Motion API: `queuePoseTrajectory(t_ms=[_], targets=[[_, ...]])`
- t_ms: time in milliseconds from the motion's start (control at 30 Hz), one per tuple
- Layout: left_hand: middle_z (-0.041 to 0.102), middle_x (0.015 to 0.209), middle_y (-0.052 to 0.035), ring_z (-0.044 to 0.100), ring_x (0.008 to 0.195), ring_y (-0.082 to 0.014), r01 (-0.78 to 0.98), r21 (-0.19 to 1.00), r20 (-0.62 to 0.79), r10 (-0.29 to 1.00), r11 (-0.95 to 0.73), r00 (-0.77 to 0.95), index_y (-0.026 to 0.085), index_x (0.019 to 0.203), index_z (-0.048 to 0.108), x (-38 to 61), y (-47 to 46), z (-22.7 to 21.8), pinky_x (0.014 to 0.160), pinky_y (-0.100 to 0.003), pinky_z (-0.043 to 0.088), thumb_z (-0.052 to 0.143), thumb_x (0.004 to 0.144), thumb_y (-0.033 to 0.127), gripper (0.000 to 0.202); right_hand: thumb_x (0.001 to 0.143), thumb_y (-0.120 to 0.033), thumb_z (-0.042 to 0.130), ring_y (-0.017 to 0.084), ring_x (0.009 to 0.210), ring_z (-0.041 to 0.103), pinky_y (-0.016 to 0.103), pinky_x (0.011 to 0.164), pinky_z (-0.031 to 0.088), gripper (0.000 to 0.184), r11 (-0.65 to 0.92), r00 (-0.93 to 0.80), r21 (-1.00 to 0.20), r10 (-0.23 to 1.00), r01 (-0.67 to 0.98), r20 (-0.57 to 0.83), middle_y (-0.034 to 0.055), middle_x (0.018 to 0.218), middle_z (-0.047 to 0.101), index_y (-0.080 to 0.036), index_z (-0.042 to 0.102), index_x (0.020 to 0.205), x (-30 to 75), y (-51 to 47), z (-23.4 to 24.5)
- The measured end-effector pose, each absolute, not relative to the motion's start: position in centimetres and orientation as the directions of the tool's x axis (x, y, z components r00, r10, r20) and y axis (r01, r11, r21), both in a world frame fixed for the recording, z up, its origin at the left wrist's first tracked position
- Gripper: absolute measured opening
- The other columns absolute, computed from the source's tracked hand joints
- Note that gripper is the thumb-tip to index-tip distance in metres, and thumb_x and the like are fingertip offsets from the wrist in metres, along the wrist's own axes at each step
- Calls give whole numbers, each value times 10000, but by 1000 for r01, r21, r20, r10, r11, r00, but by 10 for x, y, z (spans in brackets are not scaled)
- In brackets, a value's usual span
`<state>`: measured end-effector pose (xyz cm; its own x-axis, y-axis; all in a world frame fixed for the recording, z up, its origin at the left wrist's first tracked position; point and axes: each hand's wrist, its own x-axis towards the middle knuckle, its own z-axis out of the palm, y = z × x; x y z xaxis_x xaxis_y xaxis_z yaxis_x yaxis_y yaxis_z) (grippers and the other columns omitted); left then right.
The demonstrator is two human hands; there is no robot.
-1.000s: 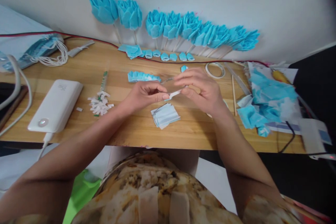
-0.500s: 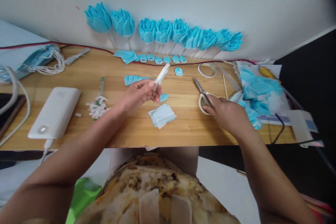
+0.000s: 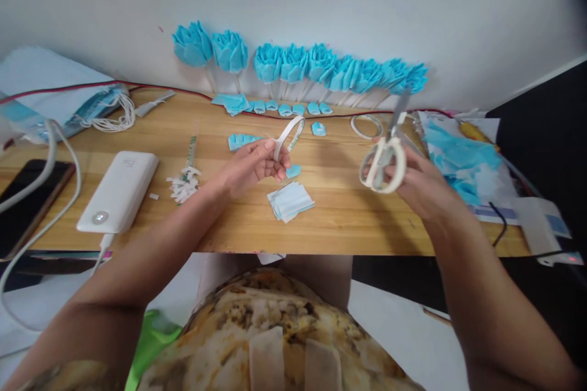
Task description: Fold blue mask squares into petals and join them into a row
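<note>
Head cam: decent room on the desk between the paper stack and right hand, down to the front edge. Scissors held above it, blades wallward, long axis tilting slightly right. Right hand's gripping them, I think; fingers mostly hidden. Left hand pinches a curled white strip.

So the top is a blotchy, tie-dye-looking thing in cream, tan and dark brown with some orangey patches. Two flat pale beige strips run down the front, and there's a matching sleeve at the left elbow. Forearms are bare, and so are the left hand and right hand.
</note>
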<state>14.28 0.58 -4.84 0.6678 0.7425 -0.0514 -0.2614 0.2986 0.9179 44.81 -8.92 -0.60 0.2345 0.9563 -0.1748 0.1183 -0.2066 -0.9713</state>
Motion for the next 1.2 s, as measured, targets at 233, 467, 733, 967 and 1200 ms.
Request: queuePoseTrajectory(t_ms=[233, 467, 733, 967, 1200], targets=[[719, 870, -66, 658, 662, -126, -268, 912, -57, 740, 312, 670, 158, 928, 645, 142, 6, -50, 661, -267, 552, 750, 800, 694, 561, 707, -430, 882, 205, 691, 631, 347, 561, 525, 433, -111, -124, -954, 989, -278, -79, 34, 853, 672, -373, 754, 1117, 405, -124, 7], [724, 837, -58, 686, 647, -140, -340, 877, -32, 745, 341, 666, 135, 968, 641, 143, 7, -52, 619, -259, 562, 749, 811, 687, 584, 801, -636, 784, 158, 901, 638, 279, 786, 532, 636, -218, -399, -917, 914, -333, -73, 15, 953, 639, -384, 636, 1367, 386, -127, -20], [720, 839, -67, 682, 658, -142, -342, 884, -9, 744, 318, 668, 125, 956, 648, 143, 7, -52, 631, -267, 559, 715, 832, 707, 599, 763, -896, 569, 253, 1095, 655, 452, 998, 519, 929, -258, -647, -934, 762, -247, -39, 112, 1184, 666, -265, 527, 1444, 370, -127, -30], [705, 786, -57, 670, 650, -146, -342, 890, 17, 729, 301, 684, 131, 945, 646, 144, 4, -50, 614, -264, 547, 737, 805, 718, 610, 857, -847, 505, 134, 785, 615, 281, 724, 553, 783, -316, -656, -894, 754, -319, -32, 30, 903, 630, -225, 610, 1321, 358, -114, -32], [703, 759, -54, 670, 612, -142, -342, 893, 15, 741, 292, 671, 124, 923, 647, 143, 7, -49, 601, -266, 551, 699, 804, 763, 652, 900, -766, 549, 142, 783, 597, 282, 677, 567, 695, -268, -620, -907, 785, -326, -9, 33, 921, 602, -246, 619, 1355, 351, -101, -37]])
